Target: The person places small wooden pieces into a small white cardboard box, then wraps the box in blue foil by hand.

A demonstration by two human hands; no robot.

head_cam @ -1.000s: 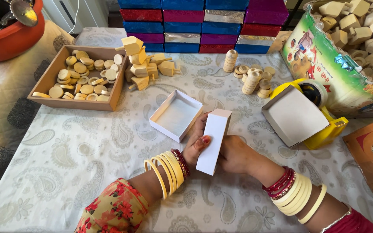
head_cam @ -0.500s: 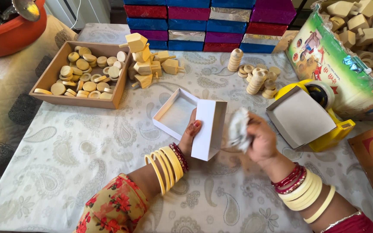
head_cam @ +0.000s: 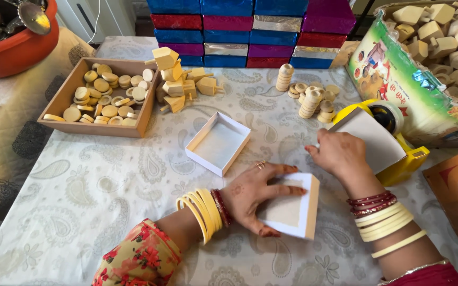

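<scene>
Box lid (head_cam: 292, 209), small and white, lies on the patterned tablecloth (head_cam: 107, 212) just in front of the open white box (head_cam: 218, 143). The left hand (head_cam: 255, 197) presses on it with flat, spread fingers, pinning it rather than gripping. To do this well, the pressure should stay even so the lid does not slide or crease. The right hand (head_cam: 340, 153), loosely open and holding nothing that shows, rests just right of the lid, touching a white card (head_cam: 369, 137) leaning on the yellow tape dispenser (head_cam: 398, 143). Beyond the box sit stacked wooden rings (head_cam: 308, 98) and wooden blocks (head_cam: 178, 79); left of it stands a wooden tray (head_cam: 64, 95) of discs.
</scene>
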